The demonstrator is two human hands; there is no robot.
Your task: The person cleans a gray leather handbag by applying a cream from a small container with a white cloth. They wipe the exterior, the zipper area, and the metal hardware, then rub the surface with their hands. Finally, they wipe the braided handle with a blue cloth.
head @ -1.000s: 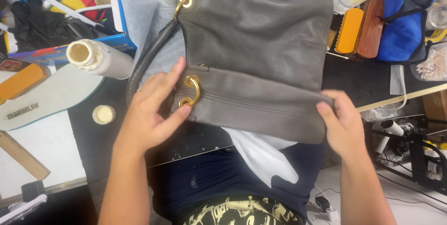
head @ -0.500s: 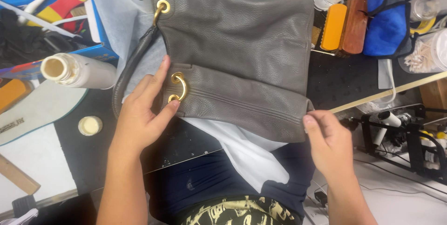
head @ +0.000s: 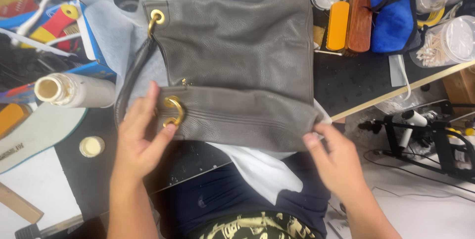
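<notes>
A grey leather handbag (head: pixel 237 56) lies folded on the black worktable over white paper (head: pixel 257 167). It has gold rings (head: pixel 174 111) and a dark rolled strap (head: pixel 129 83) curving down its left side. My left hand (head: pixel 138 137) pinches the folded flap's left end beside the lower gold rings. My right hand (head: pixel 332 157) grips the flap's lower right corner with thumb and fingers.
An open white bottle (head: pixel 74 90) lies at the left, its small cap (head: pixel 92 146) below it. A shoe insole (head: pixel 34 132) sits at the far left. Orange and wooden brushes (head: pixel 349 19), a blue cloth (head: pixel 393 16) and a tub of cotton swabs (head: pixel 443 43) stand at the back right.
The view has shifted, so the bag sits further left and lower in frame. My right hand moved left and closed on the flap's corner. My left hand keeps its hold by the rings.
</notes>
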